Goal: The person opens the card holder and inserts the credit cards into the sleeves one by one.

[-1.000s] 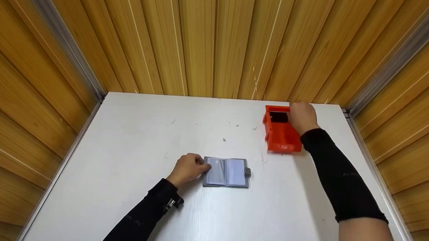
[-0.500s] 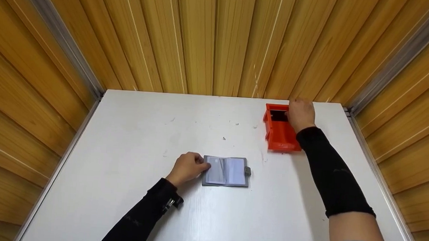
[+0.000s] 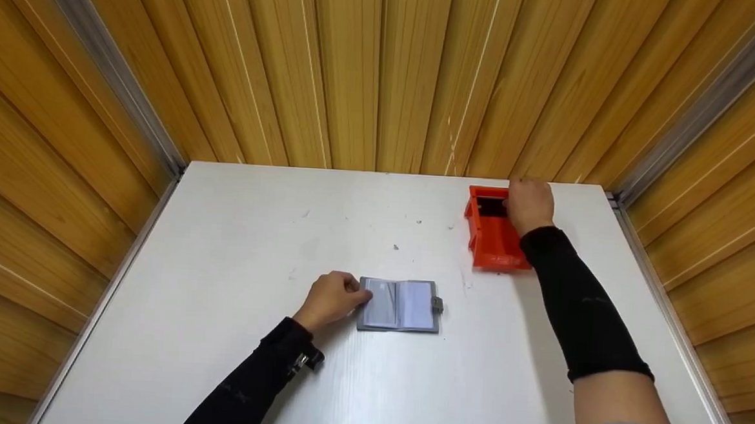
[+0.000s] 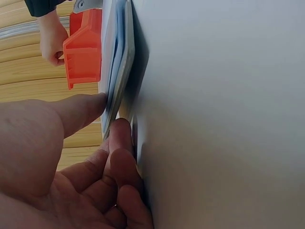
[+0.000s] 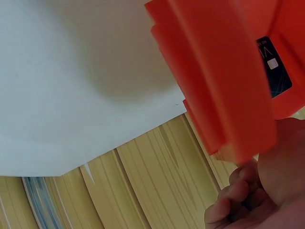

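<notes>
A grey card holder (image 3: 416, 304) lies spread on the table, its clear sleeves facing up and its clasp tab to the right. My left hand (image 3: 331, 300) pinches its left edge, thumb on top and a finger beneath, as the left wrist view shows (image 4: 116, 67). A red plastic bin (image 3: 498, 244) stands at the back right. My right hand (image 3: 531, 205) grips its rear right corner; in the right wrist view several curled fingers (image 5: 236, 191) sit outside the wall, and the thumb is hidden. Inside the bin a black card (image 5: 275, 67) with a chip leans against the back.
The white table (image 3: 254, 231) bears small dark marks near its middle. Wood-patterned panels (image 3: 352, 75) rise behind it and at both sides, with grey metal strips (image 3: 113, 69) in the corners. The bin stands close to the back wall.
The right forearm has swung slightly left while the right hand stays on the bin. Left hand and card holder keep their places; the head view has shifted a little.
</notes>
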`<state>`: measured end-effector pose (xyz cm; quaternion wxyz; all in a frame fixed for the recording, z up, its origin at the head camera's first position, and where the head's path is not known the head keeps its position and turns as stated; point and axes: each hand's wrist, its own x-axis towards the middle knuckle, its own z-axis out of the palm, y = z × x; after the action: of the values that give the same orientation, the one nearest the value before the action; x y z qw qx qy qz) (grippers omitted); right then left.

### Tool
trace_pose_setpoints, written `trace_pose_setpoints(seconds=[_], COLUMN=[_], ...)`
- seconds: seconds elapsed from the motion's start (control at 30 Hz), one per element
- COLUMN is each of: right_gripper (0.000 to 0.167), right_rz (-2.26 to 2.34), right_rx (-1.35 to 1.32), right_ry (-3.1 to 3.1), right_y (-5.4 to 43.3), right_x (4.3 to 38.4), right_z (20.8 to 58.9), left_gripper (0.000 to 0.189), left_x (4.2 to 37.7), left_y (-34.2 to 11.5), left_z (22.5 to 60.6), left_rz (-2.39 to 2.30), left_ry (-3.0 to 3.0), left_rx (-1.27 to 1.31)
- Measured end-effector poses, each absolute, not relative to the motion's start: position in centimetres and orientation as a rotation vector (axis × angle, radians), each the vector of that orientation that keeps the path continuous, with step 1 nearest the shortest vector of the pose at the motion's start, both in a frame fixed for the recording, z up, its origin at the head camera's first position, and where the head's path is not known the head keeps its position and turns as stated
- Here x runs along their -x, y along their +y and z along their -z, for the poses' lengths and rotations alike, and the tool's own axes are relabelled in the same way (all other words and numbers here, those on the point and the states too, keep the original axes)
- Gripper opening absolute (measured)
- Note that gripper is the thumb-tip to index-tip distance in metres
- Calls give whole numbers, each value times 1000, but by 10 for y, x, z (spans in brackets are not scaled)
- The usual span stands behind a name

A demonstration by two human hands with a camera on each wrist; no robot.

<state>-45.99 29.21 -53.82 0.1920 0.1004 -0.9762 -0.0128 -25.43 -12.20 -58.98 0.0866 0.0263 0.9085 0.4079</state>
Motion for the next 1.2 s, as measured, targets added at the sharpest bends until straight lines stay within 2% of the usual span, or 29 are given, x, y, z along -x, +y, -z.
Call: trace_pose_setpoints(seconds=[0.3, 0.73, 1.0, 1.2], right_gripper=[37, 14, 8, 12], right_rz=[0, -50, -33, -37], right_rx=[-282, -327, -361, -349], right_ry=[-2718, -2666, -2645, -2712], right_y=[293, 294, 297, 298], right_x=[462, 466, 469, 469], right_z=[543, 545, 543, 539], left_gripper=[25, 24, 24, 23], left_x=[254, 255, 256, 256], left_y=[-121, -123, -124, -124], left_z=[589, 589, 590, 590], left_rz=[-1202, -1234, -1235, -1229], left_ry=[2712, 2698, 2708, 2702], left_rx=[-75, -91, -98, -84])
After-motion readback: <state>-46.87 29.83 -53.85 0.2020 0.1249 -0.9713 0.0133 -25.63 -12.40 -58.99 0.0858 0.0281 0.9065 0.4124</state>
